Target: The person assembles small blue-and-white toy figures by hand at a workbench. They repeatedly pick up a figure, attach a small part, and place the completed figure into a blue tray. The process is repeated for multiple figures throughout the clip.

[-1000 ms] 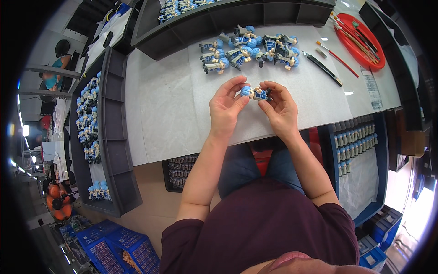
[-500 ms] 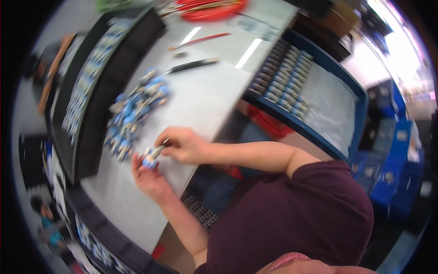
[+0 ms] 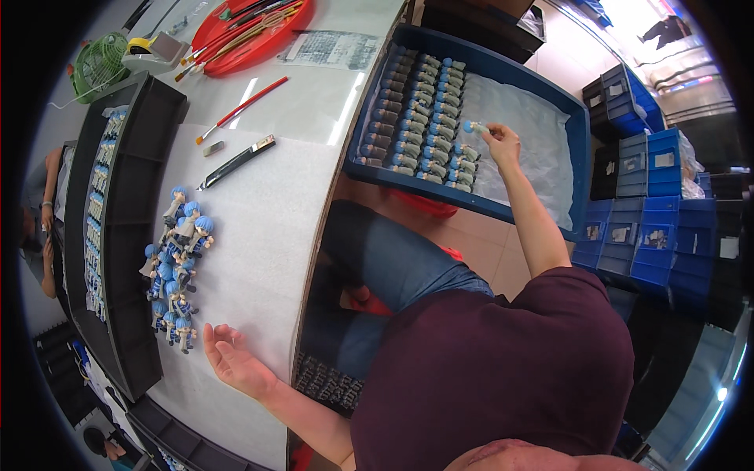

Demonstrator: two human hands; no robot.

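Note:
My right hand [image 3: 503, 146] pinches a small blue-haired figurine [image 3: 477, 127] over the white-lined part of a blue tray [image 3: 579, 157]. Beside it in that tray lie rows of similar figurines [image 3: 430, 129], with a darker row at the left side. My left hand [image 3: 239, 366] rests over the white tabletop [image 3: 251, 314], palm up, fingers loosely apart and holding nothing. Just beyond its fingertips is a loose pile of blue-haired figurines [image 3: 179, 271].
A utility knife [image 3: 236, 162], a small grey block [image 3: 214, 148] and a red-handled brush [image 3: 243, 109] lie on the table. A red dish [image 3: 308, 17] holds brushes. Dark bins [image 3: 129, 235] line the left, one holding figurines. Blue crates [image 3: 660, 228] are stacked right.
My right hand has left the left hand by the pile and swung across to the blue tray with a figurine. My left hand has let go and opened. The view has shifted too.

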